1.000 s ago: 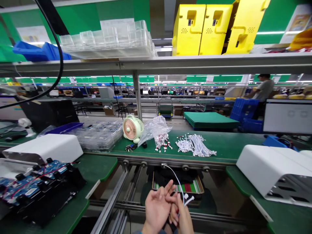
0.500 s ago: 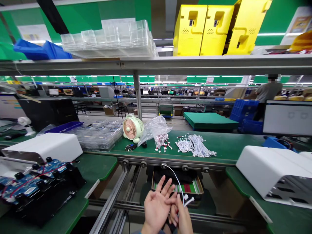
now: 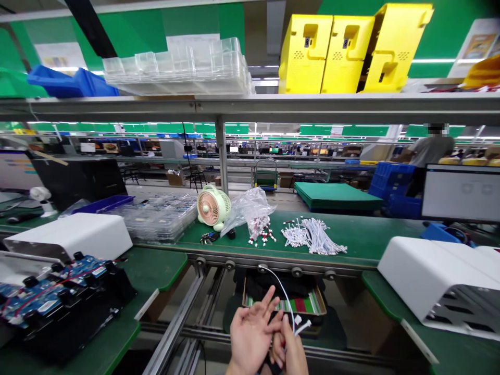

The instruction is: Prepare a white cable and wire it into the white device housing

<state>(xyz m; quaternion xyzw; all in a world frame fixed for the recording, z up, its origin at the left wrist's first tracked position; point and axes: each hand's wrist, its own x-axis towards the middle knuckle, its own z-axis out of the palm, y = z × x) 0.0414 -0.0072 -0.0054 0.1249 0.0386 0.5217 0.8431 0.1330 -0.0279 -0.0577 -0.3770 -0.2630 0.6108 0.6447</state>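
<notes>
Both of my hands are low at the bottom centre, pressed together. My left hand (image 3: 250, 336) shows its palm with the fingers stretched up and apart, its fingertips touching the right one. My right hand (image 3: 291, 350) is closed in a pinch on a thin white cable (image 3: 285, 297) that arcs up and left from it, with small white connectors (image 3: 301, 325) just above the fingers. On the green belt beyond lie a pile of the same white cables (image 3: 314, 235) and a clear bag spilling small red-and-white parts (image 3: 255, 214).
A small green fan (image 3: 213, 207) and stacked clear trays (image 3: 160, 216) stand left on the belt. White housings (image 3: 72, 237) (image 3: 433, 273) flank me; a black fixture with blue circuit boards (image 3: 58, 297) sits at left. A monitor (image 3: 461, 192) is right. Another person (image 3: 427, 148) stands far right.
The view has tilted slightly down. My left fingers have shifted a little against the right hand; the cable stays pinched.
</notes>
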